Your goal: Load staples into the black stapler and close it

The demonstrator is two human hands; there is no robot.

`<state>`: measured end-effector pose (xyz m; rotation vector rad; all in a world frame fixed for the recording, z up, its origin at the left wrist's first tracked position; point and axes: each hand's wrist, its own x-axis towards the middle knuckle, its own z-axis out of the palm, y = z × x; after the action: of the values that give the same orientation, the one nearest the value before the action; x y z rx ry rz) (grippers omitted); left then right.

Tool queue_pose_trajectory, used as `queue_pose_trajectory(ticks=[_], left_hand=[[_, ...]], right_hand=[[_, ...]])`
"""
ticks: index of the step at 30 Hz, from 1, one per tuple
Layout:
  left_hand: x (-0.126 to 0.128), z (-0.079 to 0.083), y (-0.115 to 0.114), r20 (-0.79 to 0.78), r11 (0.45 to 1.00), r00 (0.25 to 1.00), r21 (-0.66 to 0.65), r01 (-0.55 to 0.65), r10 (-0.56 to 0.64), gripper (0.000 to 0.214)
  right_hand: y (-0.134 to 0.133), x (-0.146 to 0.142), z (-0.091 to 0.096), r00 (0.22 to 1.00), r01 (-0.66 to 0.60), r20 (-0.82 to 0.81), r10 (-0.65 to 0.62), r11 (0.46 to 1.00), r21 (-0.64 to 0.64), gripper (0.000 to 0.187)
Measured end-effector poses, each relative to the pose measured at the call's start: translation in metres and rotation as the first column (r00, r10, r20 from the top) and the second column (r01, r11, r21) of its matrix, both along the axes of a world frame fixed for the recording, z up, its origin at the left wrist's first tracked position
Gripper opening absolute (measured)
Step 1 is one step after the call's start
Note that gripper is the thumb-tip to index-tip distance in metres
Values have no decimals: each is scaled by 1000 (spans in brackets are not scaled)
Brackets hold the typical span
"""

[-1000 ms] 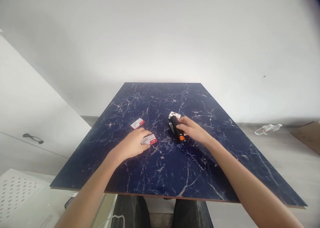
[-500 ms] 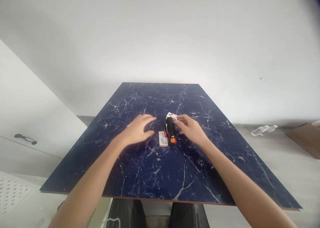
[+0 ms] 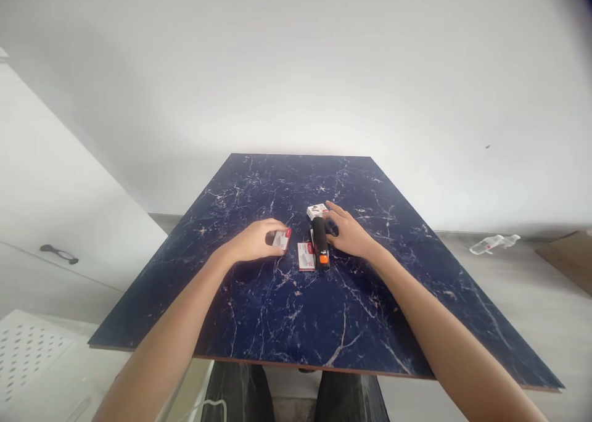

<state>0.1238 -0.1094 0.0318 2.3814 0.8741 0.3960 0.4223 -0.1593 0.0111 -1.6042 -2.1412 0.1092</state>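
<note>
My left hand is closed around a small red-and-white box, just above or on the table left of centre. My right hand curves beside a black stapler with an orange end, fingers apart. Its forefinger reaches to a white box at the stapler's far end, and its thumb is close to the stapler's side; whether they touch, I cannot tell. Between my hands, against the stapler's left side, lies a flat red-and-white packet.
A dark blue marble-patterned table stands against a white wall. At left is a white cabinet door with a black handle. On the floor at right lie a clear plastic bottle and a brown cardboard piece.
My left hand, spread and blurred before, now grips the small red-and-white box. My right hand has shifted slightly, its forefinger stretched forward along the white box, which shows more fully. The view has shifted a little.
</note>
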Motion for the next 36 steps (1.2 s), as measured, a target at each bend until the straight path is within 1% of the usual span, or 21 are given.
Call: queue_pose_trajectory(ticks=[2,3,6,8,10,12,14,18,22,25,28,29,31,33,36], left_hand=[[10,0,-7,75,999,997,52,-13,9,58],[16,0,-12,82,997,997,83,-4,-3,58],[32,-7,-25,15,983,994,152,108,-111,62],[37,-12,-30,-14,974,987,162,158,-158,73],[37,-16,-32,-17,979,990,145,141,-140,85],[35,-18,-31,-28,987,995,125,102,-100,92],[33,-20,-31,-44,989,997,132,72,-66,94],[33,-21,-35,-66,986,996,156,66,-56,97],[34,-23,-40,-46,990,998,133,48,-43,94],[39,-26,-44,-19,992,1000,126,8,-5,89],[44,-31,-47,-23,994,1000,109,-18,21,94],[45,-32,-47,-26,994,999,104,-22,25,98],[43,-32,-46,-30,995,999,95,-24,27,108],[34,-28,-41,-43,995,999,98,-25,29,116],[11,-15,-27,-107,995,992,82,-64,73,127]], right_hand=[[7,3,-2,997,-65,-41,64,997,-28,30],[10,5,-3,995,-77,-63,74,996,-39,29],[15,12,0,996,-33,-80,32,999,-7,33],[17,15,3,999,3,-47,-1,999,42,36],[21,15,7,1000,18,-25,-17,999,31,38],[25,12,9,999,31,-11,-32,999,-42,42],[30,7,11,999,52,14,-51,993,-106,44],[39,0,18,993,93,92,-75,975,-201,39],[45,1,29,980,135,179,-92,960,-246,32],[45,-1,41,977,196,131,-169,951,-239,33],[44,-14,56,967,255,22,-254,959,-126,46],[43,-20,61,969,244,-7,-246,966,-89,51],[41,-36,69,985,168,-26,-170,984,-55,58],[40,-50,72,999,47,5,-47,995,-84,63],[42,-62,68,991,-100,67,112,982,-162,60]])
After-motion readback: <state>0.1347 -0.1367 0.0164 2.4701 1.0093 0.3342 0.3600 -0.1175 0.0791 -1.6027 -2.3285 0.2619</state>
